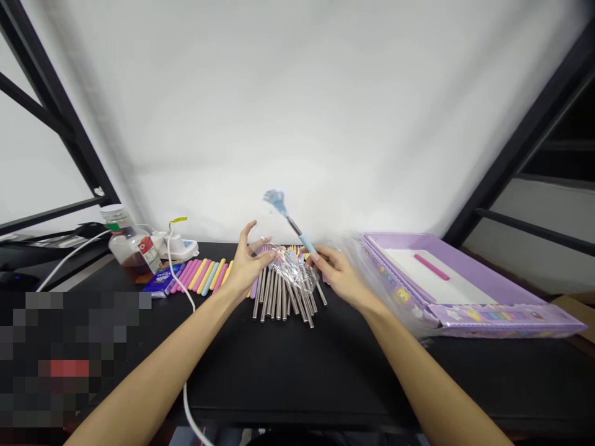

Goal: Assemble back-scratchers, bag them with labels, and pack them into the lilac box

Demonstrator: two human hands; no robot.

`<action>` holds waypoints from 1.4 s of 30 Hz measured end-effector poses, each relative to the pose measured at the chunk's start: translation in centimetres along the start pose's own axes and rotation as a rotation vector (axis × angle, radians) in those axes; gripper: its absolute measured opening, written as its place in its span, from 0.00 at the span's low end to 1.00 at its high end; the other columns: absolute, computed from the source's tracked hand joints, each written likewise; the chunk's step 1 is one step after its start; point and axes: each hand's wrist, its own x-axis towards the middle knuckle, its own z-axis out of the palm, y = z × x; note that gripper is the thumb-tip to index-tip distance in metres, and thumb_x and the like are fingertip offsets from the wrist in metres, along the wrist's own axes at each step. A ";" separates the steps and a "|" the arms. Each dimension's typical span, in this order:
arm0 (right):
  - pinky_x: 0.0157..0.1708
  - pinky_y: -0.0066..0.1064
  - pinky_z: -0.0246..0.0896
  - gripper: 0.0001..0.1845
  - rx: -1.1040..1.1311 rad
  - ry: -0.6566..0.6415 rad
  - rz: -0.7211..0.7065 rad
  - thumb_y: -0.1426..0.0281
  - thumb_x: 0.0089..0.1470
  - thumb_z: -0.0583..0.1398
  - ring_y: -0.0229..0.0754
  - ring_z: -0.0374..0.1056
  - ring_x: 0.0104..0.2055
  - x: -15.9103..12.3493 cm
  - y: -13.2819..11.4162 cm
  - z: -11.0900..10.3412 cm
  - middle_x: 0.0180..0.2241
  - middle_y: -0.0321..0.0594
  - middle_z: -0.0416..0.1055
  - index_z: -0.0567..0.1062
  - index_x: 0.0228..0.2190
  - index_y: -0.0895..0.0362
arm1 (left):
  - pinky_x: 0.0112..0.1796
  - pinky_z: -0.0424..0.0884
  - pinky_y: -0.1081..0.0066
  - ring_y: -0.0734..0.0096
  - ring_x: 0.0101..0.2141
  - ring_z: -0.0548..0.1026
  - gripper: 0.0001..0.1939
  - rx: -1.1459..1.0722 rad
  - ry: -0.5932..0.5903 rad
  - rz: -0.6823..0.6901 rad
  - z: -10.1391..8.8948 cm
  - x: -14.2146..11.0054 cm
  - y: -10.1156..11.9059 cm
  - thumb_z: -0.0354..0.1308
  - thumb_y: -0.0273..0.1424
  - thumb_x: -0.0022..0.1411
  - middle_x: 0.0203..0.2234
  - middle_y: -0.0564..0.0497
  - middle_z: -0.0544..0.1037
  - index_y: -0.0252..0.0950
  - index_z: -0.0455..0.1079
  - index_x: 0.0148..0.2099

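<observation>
A bundle of metal straws [281, 297] lies on the black table [288, 365], partly under clear crinkled wrapping [290, 265]. My left hand [244, 263] rests at the bundle's far left end, fingers pinched on the wrapping with the index finger raised. My right hand [337, 272] grips the light-blue handle of a thin cleaning brush [290, 223], whose fuzzy blue tip points up and to the left above the straws.
Coloured silicone sleeves [204, 275] lie in a row left of the straws. Further left are a glass jar [127, 244], a blue packet [162, 280], a white power adapter [179, 246] and its cable [188, 396]. A purple box [465, 291] with a pink stick stands at right.
</observation>
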 end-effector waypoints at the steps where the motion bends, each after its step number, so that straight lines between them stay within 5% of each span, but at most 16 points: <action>1: 0.35 0.33 0.63 0.19 -0.006 0.005 -0.003 0.56 0.62 0.55 0.41 0.66 0.33 0.1 0.1 -0.2 0.30 0.38 0.71 0.77 0.41 0.56 | 0.46 0.75 0.63 0.70 0.38 0.80 0.42 0.037 0.002 0.025 0.0 0.1 -0.2 0.71 0.30 0.51 0.50 0.45 0.73 0.48 0.55 0.63; 4: 0.30 0.33 0.62 0.21 -0.041 -0.013 0.040 0.54 0.61 0.56 0.39 0.64 0.29 0.1 0.0 -0.8 0.32 0.39 0.72 0.78 0.40 0.56 | 0.42 0.77 0.64 0.73 0.34 0.80 0.31 0.107 0.030 0.057 0.1 0.2 -0.6 0.65 0.31 0.57 0.49 0.44 0.75 0.45 0.56 0.59; 9: 0.26 0.30 0.61 0.21 -0.079 -0.042 0.176 0.51 0.56 0.61 0.37 0.63 0.27 -0.4 -0.8 -2.0 0.34 0.38 0.72 0.76 0.41 0.54 | 0.35 0.81 0.60 0.68 0.29 0.81 0.33 0.096 0.012 -0.003 0.2 0.3 -0.8 0.60 0.32 0.59 0.45 0.47 0.76 0.47 0.51 0.62; 15: 0.28 0.31 0.59 0.21 -0.123 -0.104 0.124 0.51 0.57 0.59 0.38 0.62 0.26 -0.6 -1.4 -3.8 0.21 0.34 0.65 0.71 0.25 0.55 | 0.33 0.81 0.63 0.63 0.32 0.82 0.09 0.195 0.012 -0.035 -0.3 0.5 -0.8 0.61 0.31 0.51 0.37 0.48 0.80 0.35 0.71 0.37; 21: 0.29 0.31 0.50 0.26 -0.403 0.026 0.034 0.51 0.60 0.56 0.38 0.57 0.27 -0.6 -0.5 -4.8 0.21 0.34 0.61 0.70 0.20 0.57 | 0.31 0.81 0.65 0.62 0.38 0.80 0.21 0.247 0.073 -0.116 0.0 0.2 0.1 0.61 0.31 0.54 0.52 0.43 0.75 0.36 0.72 0.51; 26: 0.28 0.32 0.47 0.27 -0.562 0.122 0.055 0.51 0.57 0.58 0.37 0.54 0.26 -0.8 -0.1 -5.4 0.19 0.33 0.57 0.64 0.16 0.56 | 0.41 0.78 0.69 0.68 0.39 0.82 0.38 0.320 -0.002 0.009 -0.2 0.3 -0.2 0.69 0.29 0.50 0.65 0.40 0.63 0.41 0.62 0.63; 30: 0.27 0.32 0.44 0.29 -0.685 0.131 0.085 0.51 0.55 0.59 0.36 0.50 0.23 -0.9 0.1 -5.4 0.17 0.32 0.52 0.61 0.14 0.55 | 0.43 0.78 0.65 0.63 0.39 0.82 0.24 0.363 -0.010 0.026 -0.6 0.4 -0.8 0.69 0.34 0.53 0.45 0.43 0.80 0.35 0.72 0.52; 33: 0.26 0.33 0.44 0.28 -0.751 0.114 0.057 0.51 0.55 0.59 0.37 0.50 0.22 -0.8 0.3 -5.4 0.15 0.32 0.53 0.62 0.14 0.55 | 0.42 0.79 0.62 0.61 0.35 0.82 0.21 0.377 0.018 0.036 -0.7 0.5 -1.0 0.70 0.38 0.53 0.31 0.47 0.82 0.34 0.75 0.47; 38: 0.25 0.34 0.46 0.26 -0.740 0.190 -0.006 0.51 0.55 0.59 0.38 0.54 0.22 -0.8 0.2 -5.2 0.15 0.34 0.60 0.66 0.15 0.54 | 0.38 0.79 0.63 0.61 0.32 0.82 0.23 0.333 0.036 0.018 -0.5 0.3 -0.7 0.69 0.40 0.54 0.28 0.48 0.81 0.34 0.74 0.49; 42: 0.25 0.34 0.48 0.26 -0.681 0.189 -0.013 0.50 0.55 0.60 0.38 0.56 0.21 -0.9 0.0 -5.0 0.16 0.35 0.62 0.69 0.17 0.55 | 0.32 0.73 0.68 0.67 0.25 0.77 0.18 0.610 0.138 0.141 -0.5 0.1 0.0 0.67 0.39 0.55 0.27 0.51 0.80 0.37 0.77 0.47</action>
